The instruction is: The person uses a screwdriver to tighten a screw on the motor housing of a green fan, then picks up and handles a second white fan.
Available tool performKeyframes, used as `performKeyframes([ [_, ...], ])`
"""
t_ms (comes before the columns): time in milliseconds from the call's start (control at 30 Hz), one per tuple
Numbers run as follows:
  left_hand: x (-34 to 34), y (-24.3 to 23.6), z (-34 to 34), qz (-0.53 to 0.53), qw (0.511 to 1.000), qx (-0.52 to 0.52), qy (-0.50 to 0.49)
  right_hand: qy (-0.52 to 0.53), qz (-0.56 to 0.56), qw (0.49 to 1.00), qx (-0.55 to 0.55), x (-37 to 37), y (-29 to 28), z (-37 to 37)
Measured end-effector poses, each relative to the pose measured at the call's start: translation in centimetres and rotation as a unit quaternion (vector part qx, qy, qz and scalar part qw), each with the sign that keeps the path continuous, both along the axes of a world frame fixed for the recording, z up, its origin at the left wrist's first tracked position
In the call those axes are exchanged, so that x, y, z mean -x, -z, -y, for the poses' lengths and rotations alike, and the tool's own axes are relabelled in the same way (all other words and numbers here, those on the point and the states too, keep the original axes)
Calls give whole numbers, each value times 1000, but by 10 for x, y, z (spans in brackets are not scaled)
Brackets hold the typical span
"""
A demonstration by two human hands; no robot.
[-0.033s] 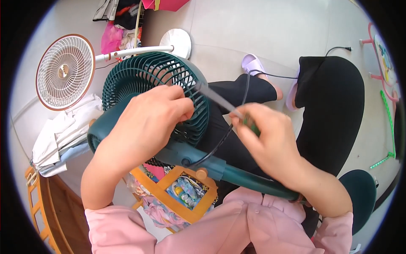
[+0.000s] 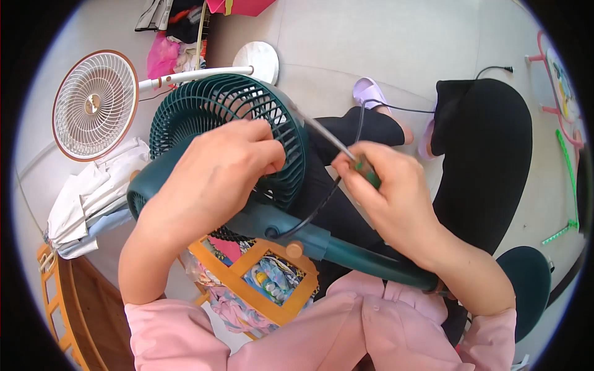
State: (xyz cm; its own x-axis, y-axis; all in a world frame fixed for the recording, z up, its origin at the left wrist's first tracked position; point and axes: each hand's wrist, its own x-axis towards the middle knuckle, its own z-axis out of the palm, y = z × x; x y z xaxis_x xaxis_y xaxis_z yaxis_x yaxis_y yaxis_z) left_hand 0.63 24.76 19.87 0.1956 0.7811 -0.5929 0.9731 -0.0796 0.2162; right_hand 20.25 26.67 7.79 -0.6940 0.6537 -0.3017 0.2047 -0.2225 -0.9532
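A dark green electric fan (image 2: 276, 216) lies tilted across my lap, its slatted guard (image 2: 185, 102) turned away to the upper left. My left hand (image 2: 226, 161) is closed on the guard's edge, fingers curled over the slats and partly hidden. In my right hand (image 2: 399, 195) is a screwdriver (image 2: 327, 133) with a green handle, closed in the fingers. Its metal shaft points up and left to the rim of the fan head; the tip is hard to make out. A black power cord (image 2: 322, 207) leaves the fan's neck and passes below my right hand.
A white fan with a brown rim (image 2: 93, 105) stands at the left, above folded clothes (image 2: 93, 191). Below the green fan is a wooden frame (image 2: 288, 315) with cloth in it. The cord runs over my black trousers (image 2: 482, 142) to a plug (image 2: 508, 69) on the floor.
The screwdriver's shaft, blurred before, is sharper now and its handle has turned a little in my right hand. My left hand and the green fan have hardly moved.
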Motion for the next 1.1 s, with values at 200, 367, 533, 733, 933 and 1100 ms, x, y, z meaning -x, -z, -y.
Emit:
performKeyframes([
  [200, -9, -2, -10, 80, 993, -40, -71, 110, -103, 988, 40, 32, -4, -1],
  [367, -18, -8, -10, 98, 985, -84, -117, 115, -211, 951, 195, 46, -10, -7],
  [533, -14, -11, 3, 67, 981, -176, -47, 49, -210, 949, 229, 37, -12, -14],
  [733, -24, -17, 12, 77, 973, -206, -69, -10, -208, 931, 298, 32, -17, -24],
  [933, -24, -20, 3, 82, 979, -181, -30, -77, -226, 895, 377, 33, -9, -29],
  [1100, -19, -16, 7, 143, 979, -141, -29, -163, -223, 848, 452, 32, -4, -33],
])
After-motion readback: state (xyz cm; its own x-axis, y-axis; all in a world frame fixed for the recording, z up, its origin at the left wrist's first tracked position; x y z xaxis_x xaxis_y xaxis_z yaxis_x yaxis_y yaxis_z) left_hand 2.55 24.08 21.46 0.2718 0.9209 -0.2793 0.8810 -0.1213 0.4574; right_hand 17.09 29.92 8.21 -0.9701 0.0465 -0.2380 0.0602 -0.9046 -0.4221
